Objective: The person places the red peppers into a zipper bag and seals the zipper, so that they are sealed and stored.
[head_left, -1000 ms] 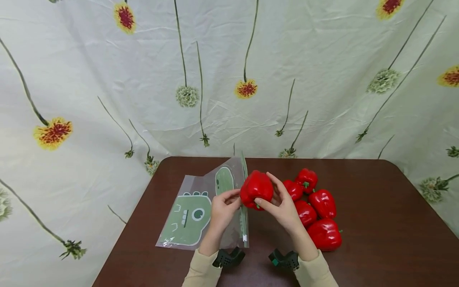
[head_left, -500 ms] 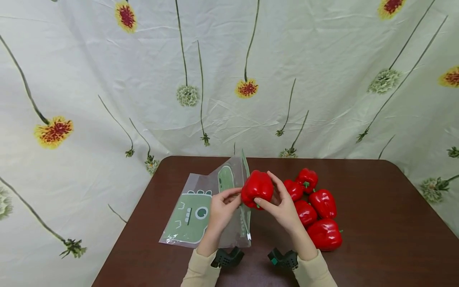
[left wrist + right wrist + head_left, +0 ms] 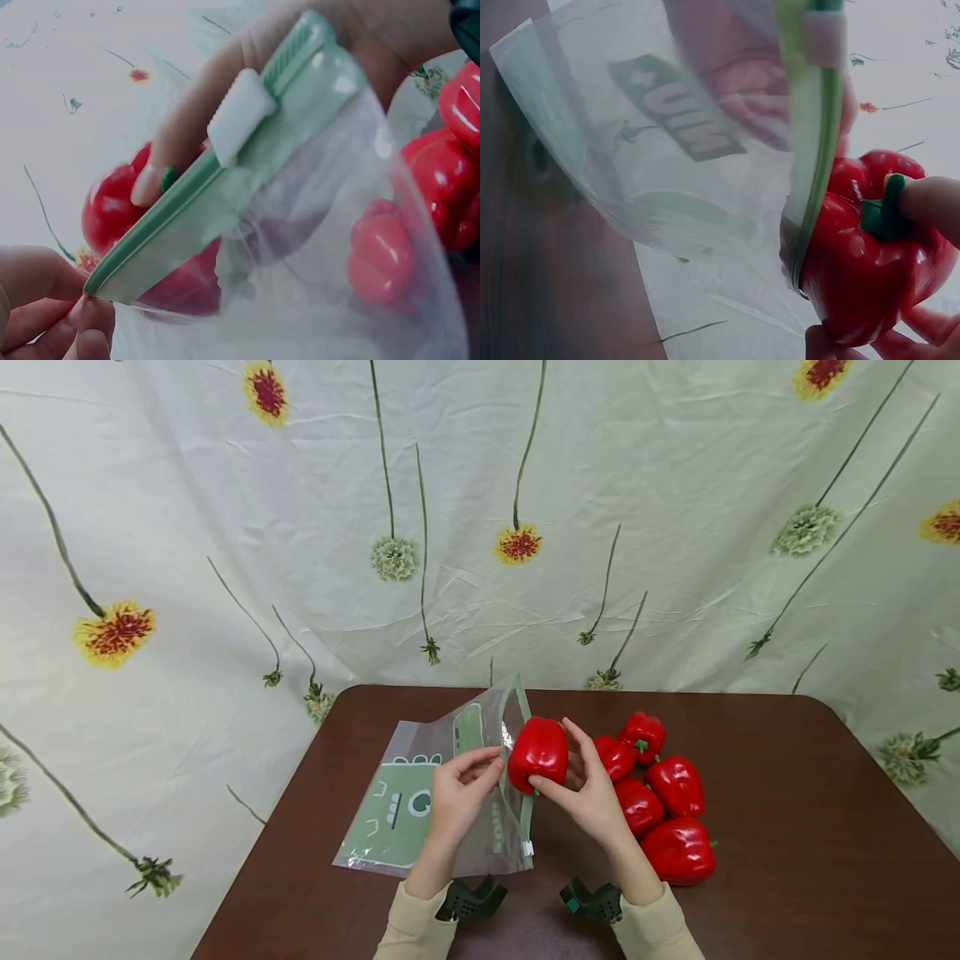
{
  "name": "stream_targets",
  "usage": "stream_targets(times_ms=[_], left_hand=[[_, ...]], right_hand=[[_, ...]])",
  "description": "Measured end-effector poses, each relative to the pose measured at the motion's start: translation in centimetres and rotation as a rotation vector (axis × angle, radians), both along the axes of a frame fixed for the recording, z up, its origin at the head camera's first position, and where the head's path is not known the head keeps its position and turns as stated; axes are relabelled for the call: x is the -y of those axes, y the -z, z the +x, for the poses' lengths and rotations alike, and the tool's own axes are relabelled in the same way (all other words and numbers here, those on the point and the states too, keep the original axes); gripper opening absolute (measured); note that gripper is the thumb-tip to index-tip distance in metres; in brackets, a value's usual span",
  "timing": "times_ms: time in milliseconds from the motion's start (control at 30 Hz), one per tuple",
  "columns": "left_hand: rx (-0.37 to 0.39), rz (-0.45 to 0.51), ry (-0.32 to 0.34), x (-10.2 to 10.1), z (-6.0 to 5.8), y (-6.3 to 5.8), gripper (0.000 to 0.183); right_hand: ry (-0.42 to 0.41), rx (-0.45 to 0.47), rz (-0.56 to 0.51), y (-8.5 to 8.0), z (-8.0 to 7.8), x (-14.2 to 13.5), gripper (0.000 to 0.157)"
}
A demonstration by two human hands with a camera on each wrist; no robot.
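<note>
A glossy red bell pepper [image 3: 538,752] with a green stem is gripped by my right hand [image 3: 592,785], thumb near the stem and fingers behind. It stands at the open mouth of a clear zip bag [image 3: 382,810] printed with a green cartoon monster. My left hand [image 3: 457,793] pinches the bag's green zip edge, seen closely in the left wrist view at the zip strip [image 3: 165,221]. A white slider [image 3: 241,116] sits on that strip. In the right wrist view the pepper [image 3: 862,262] touches or nearly touches the bag's rim; I cannot tell how far in it is.
Several more red bell peppers [image 3: 678,852] lie in a cluster right of my right hand on the dark brown table [image 3: 810,827]. Behind the table hangs a white cloth [image 3: 675,485] with printed flowers.
The bag's mouth has been drawn wider and its zip edge has shifted slightly right. My left hand has moved a little left, and the pepper has edged right and turned slightly.
</note>
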State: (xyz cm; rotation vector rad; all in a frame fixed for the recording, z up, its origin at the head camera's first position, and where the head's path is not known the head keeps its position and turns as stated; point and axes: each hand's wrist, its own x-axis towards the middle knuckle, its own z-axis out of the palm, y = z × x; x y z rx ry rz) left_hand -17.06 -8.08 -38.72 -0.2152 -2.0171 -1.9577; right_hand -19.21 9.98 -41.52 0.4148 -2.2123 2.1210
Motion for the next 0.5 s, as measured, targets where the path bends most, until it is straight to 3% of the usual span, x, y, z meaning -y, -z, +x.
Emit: stream_targets(times_ms=[367,500], left_hand=[[-0.035,0.026,-0.016,0.1,0.5,-0.7,0.017],[-0.045,0.042,-0.024,0.2,-0.1,0.4,0.017]], right_hand=[[0.046,0.024,-0.02,-0.1,0.3,0.5,0.068],[0.061,0.046,-0.032,-0.1,0.4,0.6,0.063]])
